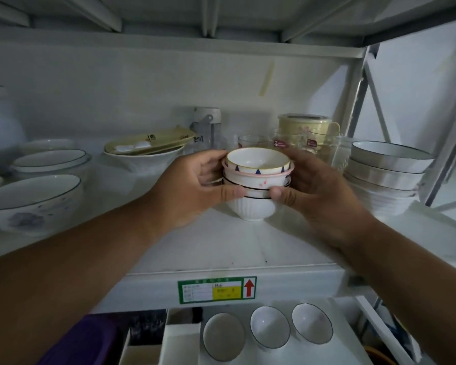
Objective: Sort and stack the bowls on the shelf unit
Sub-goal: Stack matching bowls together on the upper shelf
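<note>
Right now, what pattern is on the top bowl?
Small coloured triangles on the white top bowl, head view.

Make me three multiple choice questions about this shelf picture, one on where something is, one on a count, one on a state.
1. Where is the stack of grey-rimmed bowls?
A. right end of the shelf
B. left end
C. lower level

2. How many small bowls lie on the lower level?
A. one
B. three
C. five

3. What are the hands doing with the stack of small bowls?
A. hanging idle
B. touching with flat fingers
C. gripping it from both sides

Answers: 1 A, it stands beside the right upright. 2 B, three lie in a row. 3 C, the left hand and right hand curl round it.
</note>
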